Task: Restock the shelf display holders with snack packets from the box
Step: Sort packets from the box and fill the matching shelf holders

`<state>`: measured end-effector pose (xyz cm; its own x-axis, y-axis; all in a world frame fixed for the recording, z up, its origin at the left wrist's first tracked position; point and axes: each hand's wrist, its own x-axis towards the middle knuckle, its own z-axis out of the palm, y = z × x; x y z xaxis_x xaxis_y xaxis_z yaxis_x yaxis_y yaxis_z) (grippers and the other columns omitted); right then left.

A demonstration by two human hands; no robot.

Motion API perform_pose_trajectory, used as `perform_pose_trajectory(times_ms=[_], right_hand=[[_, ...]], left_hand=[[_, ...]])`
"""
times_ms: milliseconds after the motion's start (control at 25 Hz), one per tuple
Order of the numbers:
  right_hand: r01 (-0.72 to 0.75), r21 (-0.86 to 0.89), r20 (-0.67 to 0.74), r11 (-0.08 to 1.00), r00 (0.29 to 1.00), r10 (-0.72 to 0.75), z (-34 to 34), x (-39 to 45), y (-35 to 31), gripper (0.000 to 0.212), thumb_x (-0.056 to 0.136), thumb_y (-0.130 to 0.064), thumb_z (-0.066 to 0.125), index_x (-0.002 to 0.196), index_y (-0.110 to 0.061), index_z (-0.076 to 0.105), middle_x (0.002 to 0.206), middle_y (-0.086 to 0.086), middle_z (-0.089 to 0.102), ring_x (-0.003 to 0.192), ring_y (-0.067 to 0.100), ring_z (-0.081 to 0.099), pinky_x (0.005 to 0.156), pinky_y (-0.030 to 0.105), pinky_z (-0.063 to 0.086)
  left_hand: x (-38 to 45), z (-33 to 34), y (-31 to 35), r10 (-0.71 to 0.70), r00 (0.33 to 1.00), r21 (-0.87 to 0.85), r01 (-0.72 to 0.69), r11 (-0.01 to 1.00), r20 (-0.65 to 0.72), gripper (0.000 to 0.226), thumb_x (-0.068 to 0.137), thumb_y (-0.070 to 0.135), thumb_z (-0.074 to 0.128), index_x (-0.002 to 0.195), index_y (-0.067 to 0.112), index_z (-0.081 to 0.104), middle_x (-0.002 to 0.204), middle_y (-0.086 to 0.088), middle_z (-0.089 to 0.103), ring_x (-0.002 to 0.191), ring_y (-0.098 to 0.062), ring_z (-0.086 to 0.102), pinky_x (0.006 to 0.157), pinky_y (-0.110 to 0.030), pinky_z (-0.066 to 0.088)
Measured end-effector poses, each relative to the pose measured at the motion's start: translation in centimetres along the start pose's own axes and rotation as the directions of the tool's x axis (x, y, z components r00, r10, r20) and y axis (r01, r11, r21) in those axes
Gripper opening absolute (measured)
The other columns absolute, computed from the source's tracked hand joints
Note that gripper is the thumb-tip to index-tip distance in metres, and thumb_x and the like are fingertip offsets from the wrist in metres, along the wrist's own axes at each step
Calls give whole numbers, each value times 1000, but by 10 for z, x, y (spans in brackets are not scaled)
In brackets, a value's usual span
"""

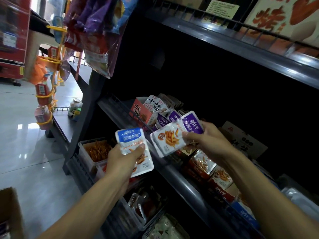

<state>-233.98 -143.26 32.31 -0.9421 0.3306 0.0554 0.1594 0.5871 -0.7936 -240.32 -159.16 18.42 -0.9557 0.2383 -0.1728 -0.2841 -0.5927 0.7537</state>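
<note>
**Packets in both hands at the middle shelf**

While I stand close to the dark metal shelving (203, 190), its smooth rounded front rail runs down and to the right beneath my hands. On the middle shelf a salmon-coloured cardboard display holder (140, 111) stands open-topped, with glossy flat packets upright in it, and purple-topped packets are packed just beside it. Below, a clear hard plastic tub (89, 152) holds thin orange strips. A brown cardboard box (10, 209) shows one corner at the lower left on the shiny tiled floor.

My right hand (208, 140) pinches a small fan of flat, crinkly foil packets (174, 137), thumb on top, fingers curled behind; the front one is white with orange sticks printed on it, the back one purple-headed. Their long axes slant up and right toward the shelf.

My left hand (124, 157) has its grip closed on a rectangular blue-topped packet (133, 145), thumb pressed across its face, blue end up, long axis near upright, just left of the others and apart from them.
</note>
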Motion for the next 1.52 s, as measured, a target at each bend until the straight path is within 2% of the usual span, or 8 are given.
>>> perform_pose_trajectory(times_ms=[80, 200, 400, 520, 800, 1000, 1360, 1520], right_hand=[[33, -65, -34, 997, 999, -36, 5, 21, -8, 18, 91, -6, 64, 106, -10, 56, 98, 5, 70, 87, 17, 71, 68, 24, 56], [40, -197, -32, 980, 998, -48, 22, 53, -15, 18, 90, -4, 64, 98, -15, 53, 96, 3, 66, 88, 17, 67, 67, 26, 58], [-45, -394, -276, 918, 959, -72, 10, 102, 2, 42, 89, -11, 69, 125, -7, 48, 117, 12, 61, 108, 29, 61, 88, 45, 56], [-60, -429, -316, 901, 945, -88, 7, 111, 10, 50, 87, -13, 71, 129, -9, 46, 121, 13, 60, 112, 30, 60, 92, 45, 55], [-47, -515, -305, 856, 943, -131, -2, 110, 6, 53, 89, -14, 68, 135, -9, 43, 129, 15, 56, 118, 31, 57, 94, 43, 53], [-67, -625, -202, 778, 976, -78, 16, 113, 16, 33, 93, -23, 65, 119, -12, 49, 117, 12, 62, 99, 22, 61, 81, 34, 54], [-21, -825, -205, 565, 943, -263, 16, 111, 18, 52, 87, -30, 71, 134, -17, 50, 130, 11, 58, 117, 26, 58, 84, 40, 57], [26, -810, -194, 585, 931, -309, 11, 109, 21, 54, 87, -35, 70, 133, -14, 50, 129, 10, 58, 116, 24, 58, 85, 39, 56]], left_hand=[[7, -4, 1, -19, 995, -49, 14, 999, -99, 16, 84, 8, 74, 97, 15, 68, 90, -6, 75, 76, -21, 72, 77, -40, 58], [10, 0, 4, -17, 1000, -18, 16, 1000, -23, 15, 85, 10, 74, 97, 15, 69, 87, -5, 77, 79, -22, 74, 76, -39, 58], [13, 2, 1, -44, 999, 47, 42, 998, 24, 13, 86, 13, 73, 97, 17, 69, 87, -4, 77, 79, -22, 74, 76, -41, 59], [13, 7, -2, -49, 998, 87, 45, 995, 42, 14, 85, 13, 74, 97, 17, 70, 86, -4, 77, 79, -24, 74, 80, -46, 59], [13, 10, -3, -62, 995, 113, 54, 992, 74, 13, 85, 13, 74, 97, 16, 69, 84, -4, 77, 76, -23, 75, 75, -42, 60], [10, 11, -4, -73, 992, 140, 58, 988, 98, 13, 85, 12, 73, 96, 16, 69, 84, -4, 77, 76, -24, 74, 76, -42, 60], [13, 5, 1, -118, 976, 216, 77, 973, 185, 27, 81, -3, 64, 101, 16, 64, 87, -8, 76, 80, -29, 73, 75, -44, 60], [9, 6, -1, -136, 951, 289, 53, 956, 277, 36, 81, -10, 63, 105, 16, 60, 92, -9, 76, 87, -29, 73, 82, -46, 59]])
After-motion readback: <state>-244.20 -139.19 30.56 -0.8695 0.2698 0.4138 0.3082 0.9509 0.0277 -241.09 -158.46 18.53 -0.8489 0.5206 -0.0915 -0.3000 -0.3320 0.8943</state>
